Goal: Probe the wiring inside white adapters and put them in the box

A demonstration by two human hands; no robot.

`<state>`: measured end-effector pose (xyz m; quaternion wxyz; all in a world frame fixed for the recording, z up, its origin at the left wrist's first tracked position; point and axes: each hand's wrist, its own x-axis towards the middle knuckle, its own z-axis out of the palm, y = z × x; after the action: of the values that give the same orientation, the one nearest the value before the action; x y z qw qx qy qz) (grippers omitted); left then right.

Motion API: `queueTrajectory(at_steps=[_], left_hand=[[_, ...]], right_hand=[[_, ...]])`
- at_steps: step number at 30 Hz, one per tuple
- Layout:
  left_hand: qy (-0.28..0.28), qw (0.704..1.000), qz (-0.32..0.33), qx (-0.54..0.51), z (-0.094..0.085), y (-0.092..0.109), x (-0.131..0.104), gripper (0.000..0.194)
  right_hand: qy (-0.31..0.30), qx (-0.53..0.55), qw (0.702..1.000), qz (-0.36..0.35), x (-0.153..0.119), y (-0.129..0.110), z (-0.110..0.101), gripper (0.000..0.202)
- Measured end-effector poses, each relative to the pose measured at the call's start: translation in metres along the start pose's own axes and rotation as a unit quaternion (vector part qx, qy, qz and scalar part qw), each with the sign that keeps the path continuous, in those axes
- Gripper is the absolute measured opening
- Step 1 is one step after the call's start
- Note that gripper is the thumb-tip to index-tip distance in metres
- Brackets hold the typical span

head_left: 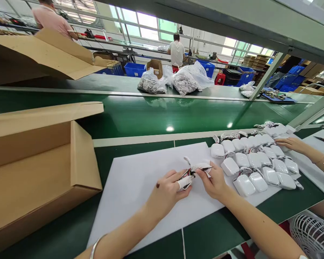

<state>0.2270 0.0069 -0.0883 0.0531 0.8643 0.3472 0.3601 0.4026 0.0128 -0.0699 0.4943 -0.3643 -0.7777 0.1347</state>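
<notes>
My left hand [166, 192] is closed around a small white plastic casing [185, 182] with coloured wires showing at its upper side. Beside it, my right hand [215, 182] pinches a second white piece [201, 166], and the two parts meet at the wires. A thin dark pointed item [207, 168] sticks out by the right fingertips; its kind is not clear. Both hands are just above a white sheet [140, 180] on the green bench. Right of my hands lie rows of white rounded-square units [241, 159] in clear wrap, with cables tucked beside them.
An open cardboard box [85, 158] stands at the left. A co-worker's hand [291, 144] touches the units at the right. Behind runs a green conveyor belt [140, 115], with plastic bags of parts [187, 79] beyond it. A metal post [270, 73] rises at the right.
</notes>
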Motion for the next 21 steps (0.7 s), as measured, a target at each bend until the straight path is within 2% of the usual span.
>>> queueTrajectory(at_steps=[4,9,15,19,21], left_hand=[[0.008,1.000,0.010,0.018,0.001,0.002,0.000,0.008],[0.009,0.999,0.012,0.029,0.002,0.001,-0.001,0.006],[0.004,0.999,0.010,0.032,0.002,0.000,-0.001,0.006],[0.004,0.999,0.005,0.038,0.003,0.000,-0.001,0.008],[0.004,0.999,0.005,0.035,0.003,0.001,-0.001,0.009]], right_hand=[[0.032,-0.001,0.999,0.030,0.003,-0.003,-0.002,0.017],[-0.019,-0.007,1.000,0.022,0.012,-0.005,-0.004,0.024],[-0.051,-0.041,0.998,0.026,0.015,-0.003,0.001,0.031],[-0.057,-0.050,0.997,0.029,0.010,0.001,0.004,0.035],[-0.038,-0.032,0.998,0.035,0.010,0.000,0.003,0.032]])
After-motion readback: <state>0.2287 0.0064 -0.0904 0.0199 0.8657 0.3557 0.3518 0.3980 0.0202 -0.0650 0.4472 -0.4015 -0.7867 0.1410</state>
